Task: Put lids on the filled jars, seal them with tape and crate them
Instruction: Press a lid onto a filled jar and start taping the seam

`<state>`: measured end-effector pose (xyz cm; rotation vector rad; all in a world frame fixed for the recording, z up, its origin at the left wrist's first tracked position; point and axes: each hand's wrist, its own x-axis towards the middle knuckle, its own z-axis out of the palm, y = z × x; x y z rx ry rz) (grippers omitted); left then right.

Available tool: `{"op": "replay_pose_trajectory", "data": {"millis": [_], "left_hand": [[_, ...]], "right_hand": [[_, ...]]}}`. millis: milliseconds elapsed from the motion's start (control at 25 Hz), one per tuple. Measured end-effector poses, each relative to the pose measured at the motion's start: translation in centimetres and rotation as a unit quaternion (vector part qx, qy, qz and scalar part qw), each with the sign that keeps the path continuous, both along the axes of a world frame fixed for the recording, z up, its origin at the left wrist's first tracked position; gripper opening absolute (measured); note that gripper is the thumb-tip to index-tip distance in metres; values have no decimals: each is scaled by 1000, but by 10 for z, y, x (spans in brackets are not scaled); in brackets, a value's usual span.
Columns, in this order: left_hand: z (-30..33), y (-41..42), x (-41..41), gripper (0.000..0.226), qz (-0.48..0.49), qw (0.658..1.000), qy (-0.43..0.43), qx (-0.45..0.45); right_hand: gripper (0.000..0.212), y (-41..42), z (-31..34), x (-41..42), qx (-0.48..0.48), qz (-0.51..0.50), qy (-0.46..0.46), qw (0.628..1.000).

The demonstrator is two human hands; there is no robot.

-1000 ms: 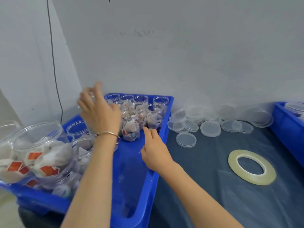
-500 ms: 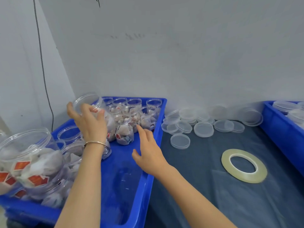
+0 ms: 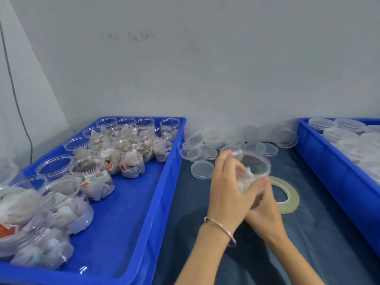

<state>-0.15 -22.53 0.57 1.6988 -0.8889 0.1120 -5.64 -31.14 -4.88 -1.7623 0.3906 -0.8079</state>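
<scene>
Between the two blue crates, over the dark tabletop, one filled jar is held by both hands in the head view — the only view given. The left hand, with a bangle at its wrist, is curled round the jar's near side, while the right hand is wrapped under and against its lower part; the two hands touch each other. The jar's mouth is seen to be uncovered and tilted slightly away, with white packets inside.

Loose clear lids are scattered just beyond the jar, toward the wall, and the roll of tape lies flat on the tabletop just right of the hands. More uncovered filled jars are left standing in the left crate; lidded jars appear to be stacked in the right crate, though this is blurred.

The step in hand is judged to be lidding. The jar would best be set upright on the tabletop first, so that one hand is freed for the nearest single lid — a stacked pair could be lifted by mistake. The lid should be laid level on the rim and pressed evenly all round before tape is applied; any packet corner standing above the rim should be tucked down, or the seal may be spoiled.
</scene>
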Motion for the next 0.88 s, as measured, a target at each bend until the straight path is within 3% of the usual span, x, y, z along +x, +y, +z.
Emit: {"op": "replay_pose_trajectory", "data": {"millis": [120, 200, 280, 360, 480, 640, 680, 760, 840, 880], "left_hand": [[-33, -14, 18, 20, 35, 988, 142, -54], [-55, -23, 50, 43, 90, 985, 128, 79], [-73, -30, 79, 63, 101, 953, 103, 268], [-84, -33, 100, 68, 88, 915, 81, 386], [-95, -34, 120, 62, 79, 876, 45, 474], [-98, -33, 123, 22, 141, 910, -2, 391], [-97, -34, 120, 23, 159, 917, -19, 366], [-97, -36, 117, 47, 173, 923, -9, 343], [-99, -39, 119, 84, 149, 911, 24, 384], [-97, -40, 118, 89, 136, 904, 27, 405]], "right_hand": [[76, -15, -36, -31, 6, -40, 88, 995], [81, -16, -48, -37, 10, -38, 100, 994], [85, -16, -51, -37, -3, -16, 105, 994], [95, -16, -50, -35, -30, 2, 124, 992], [102, -17, -48, -34, -33, 5, 146, 989], [101, -17, -47, -34, -37, 4, 144, 989], [101, -17, -47, -34, -39, 7, 145, 989], [101, -17, -48, -35, -43, 12, 148, 988], [102, -16, -47, -35, -48, 10, 150, 988], [102, -16, -47, -36, -51, 9, 152, 987]]}}
